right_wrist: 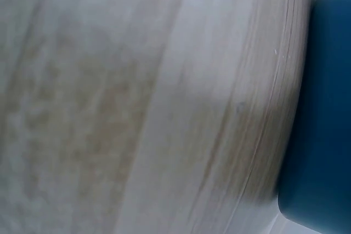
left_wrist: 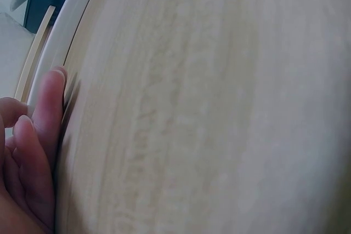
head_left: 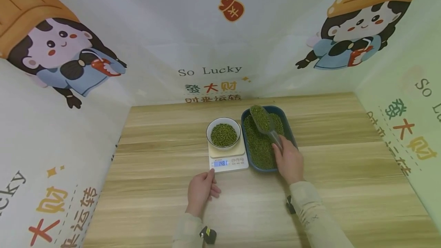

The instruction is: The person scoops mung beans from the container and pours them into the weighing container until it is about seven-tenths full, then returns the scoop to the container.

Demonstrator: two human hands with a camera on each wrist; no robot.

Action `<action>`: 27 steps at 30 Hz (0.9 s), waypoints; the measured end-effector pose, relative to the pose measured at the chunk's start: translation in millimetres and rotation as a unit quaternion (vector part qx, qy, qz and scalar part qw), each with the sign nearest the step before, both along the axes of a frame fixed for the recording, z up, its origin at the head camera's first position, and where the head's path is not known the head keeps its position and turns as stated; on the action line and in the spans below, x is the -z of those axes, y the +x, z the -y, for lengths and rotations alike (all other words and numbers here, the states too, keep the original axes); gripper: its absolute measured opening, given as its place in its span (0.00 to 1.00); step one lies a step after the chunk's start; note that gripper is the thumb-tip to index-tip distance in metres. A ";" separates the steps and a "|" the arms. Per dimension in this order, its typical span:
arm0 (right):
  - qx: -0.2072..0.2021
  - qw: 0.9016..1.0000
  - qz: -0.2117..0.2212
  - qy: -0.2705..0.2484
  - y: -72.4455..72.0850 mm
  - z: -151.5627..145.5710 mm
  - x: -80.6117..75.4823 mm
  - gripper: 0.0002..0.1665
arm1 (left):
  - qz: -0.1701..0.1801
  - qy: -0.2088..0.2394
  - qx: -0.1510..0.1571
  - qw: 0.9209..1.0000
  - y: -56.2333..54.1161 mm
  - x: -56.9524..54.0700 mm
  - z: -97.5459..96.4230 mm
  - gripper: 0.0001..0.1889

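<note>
My right hand [head_left: 290,160] grips the handle of a clear scoop [head_left: 274,137] heaped with small green beans [head_left: 260,118], which look like mung beans. The scoop is over a blue tub [head_left: 294,133] that holds more of the beans. Left of the tub, a white bowl [head_left: 209,130] with a dark rim stands on a kitchen scale [head_left: 225,167], with beans inside it. The scale's display is lit with digits. At the scale's front left corner is my left hand [head_left: 200,191], fingers loosely bent, a fingertip touching the edge. The left wrist view shows these fingers [left_wrist: 48,110] along the scale's side.
A wood-grain table [head_left: 155,171] carries everything. Printed cloth walls [head_left: 165,30] with cartoon figures and lettering enclose its back and both sides. The tub stands close beside the scale, and its outer wall [right_wrist: 321,119] fills the right of the right wrist view.
</note>
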State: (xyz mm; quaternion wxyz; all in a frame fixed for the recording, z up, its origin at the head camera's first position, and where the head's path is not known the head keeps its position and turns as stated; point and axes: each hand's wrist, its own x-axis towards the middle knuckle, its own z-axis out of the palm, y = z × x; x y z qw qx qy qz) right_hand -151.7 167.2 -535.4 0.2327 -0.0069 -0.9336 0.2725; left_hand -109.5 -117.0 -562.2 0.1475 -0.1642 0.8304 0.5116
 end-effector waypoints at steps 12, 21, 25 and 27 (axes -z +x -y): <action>0.034 0.994 0.068 -0.074 -1.6 2.1 -12.3 0.24 | 0.009 0.007 0.004 1.000 -1.0 1.4 1.7 0.29; 0.045 0.971 0.141 -0.187 11.2 13.5 -43.3 0.26 | 0.012 0.005 0.005 1.000 1.7 7.5 2.4 0.29; 0.031 0.970 0.123 -0.209 20.3 22.3 -60.7 0.25 | 0.003 0.006 0.005 1.000 0.8 7.2 3.5 0.30; 0.023 0.970 0.110 -0.214 25.2 25.4 -68.5 0.24 | -0.001 0.006 0.007 1.000 -0.1 5.4 4.3 0.30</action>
